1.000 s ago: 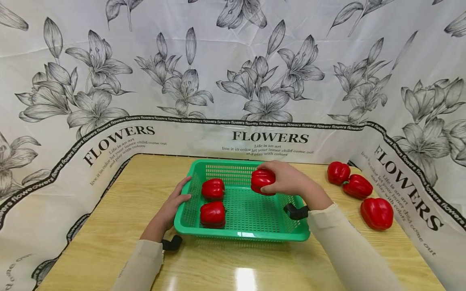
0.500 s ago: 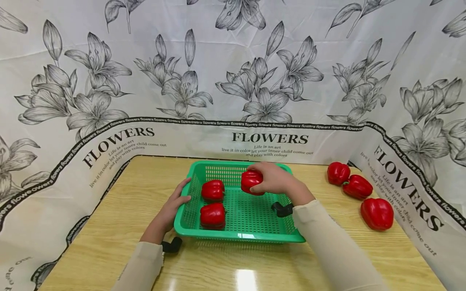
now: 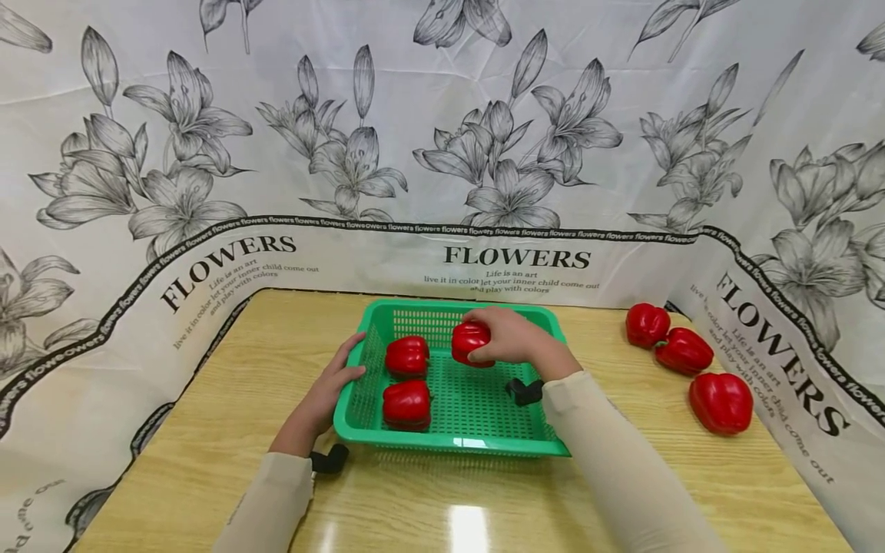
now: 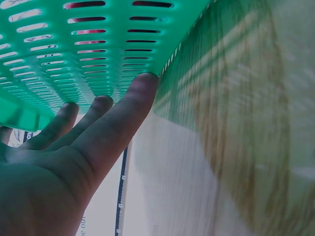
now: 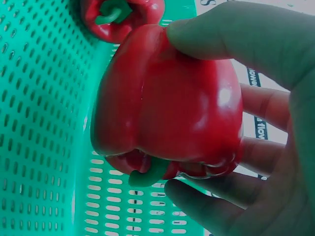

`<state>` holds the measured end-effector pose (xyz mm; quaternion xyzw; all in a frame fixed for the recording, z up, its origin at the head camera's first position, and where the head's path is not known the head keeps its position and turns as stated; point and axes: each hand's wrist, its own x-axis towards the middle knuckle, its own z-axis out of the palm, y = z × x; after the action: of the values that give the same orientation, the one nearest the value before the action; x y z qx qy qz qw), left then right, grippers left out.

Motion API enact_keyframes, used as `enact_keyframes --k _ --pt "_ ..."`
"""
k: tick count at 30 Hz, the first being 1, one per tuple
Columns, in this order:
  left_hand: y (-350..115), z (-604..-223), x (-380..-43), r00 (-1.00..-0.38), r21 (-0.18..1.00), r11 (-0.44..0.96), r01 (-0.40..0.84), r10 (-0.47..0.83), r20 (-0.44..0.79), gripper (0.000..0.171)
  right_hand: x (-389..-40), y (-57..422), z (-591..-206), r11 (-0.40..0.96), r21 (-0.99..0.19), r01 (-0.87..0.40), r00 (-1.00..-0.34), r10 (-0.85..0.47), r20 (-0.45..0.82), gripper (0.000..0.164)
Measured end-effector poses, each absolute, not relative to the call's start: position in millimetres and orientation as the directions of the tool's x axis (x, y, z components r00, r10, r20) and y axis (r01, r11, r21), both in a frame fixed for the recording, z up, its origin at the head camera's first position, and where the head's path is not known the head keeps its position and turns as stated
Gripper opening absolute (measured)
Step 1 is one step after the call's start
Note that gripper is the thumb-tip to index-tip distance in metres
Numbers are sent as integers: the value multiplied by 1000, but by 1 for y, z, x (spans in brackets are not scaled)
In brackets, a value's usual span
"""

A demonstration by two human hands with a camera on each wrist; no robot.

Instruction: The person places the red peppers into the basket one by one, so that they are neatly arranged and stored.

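My right hand (image 3: 508, 336) grips a red bell pepper (image 5: 167, 98) inside the green plastic basket (image 3: 456, 442). The thumb lies on one side of the pepper and the fingers on the other; its green stem shows in the right wrist view. Two more red bell peppers, a rear one (image 3: 406, 356) and a front one (image 3: 406, 405), rest in the basket's left part. At the basket's left end my left hand (image 3: 325, 392) holds the rim, with the thumb over the edge. In the left wrist view its fingers (image 4: 115, 120) lie against the slotted outer wall.
Three red bell peppers lie on the wooden table (image 3: 387, 507) right of the basket: a far one (image 3: 647, 325), a middle one (image 3: 684, 351) and a near one (image 3: 721, 403). A white flower-printed cloth (image 3: 387, 253) stands around the table's back and sides.
My right hand has moved left with its bell pepper, toward the two peppers in the basket. The left hand stays at the rim.
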<state>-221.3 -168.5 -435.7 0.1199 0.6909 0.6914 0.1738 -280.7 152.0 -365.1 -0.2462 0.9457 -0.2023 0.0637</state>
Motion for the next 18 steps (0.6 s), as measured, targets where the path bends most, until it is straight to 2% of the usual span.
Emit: enact_keyframes --k 18 --pt "-168 -432 -220 -913 997 5 -79 402 -74 54 -292 135 -382 829 -366 -424 -865 -490 -108 59"
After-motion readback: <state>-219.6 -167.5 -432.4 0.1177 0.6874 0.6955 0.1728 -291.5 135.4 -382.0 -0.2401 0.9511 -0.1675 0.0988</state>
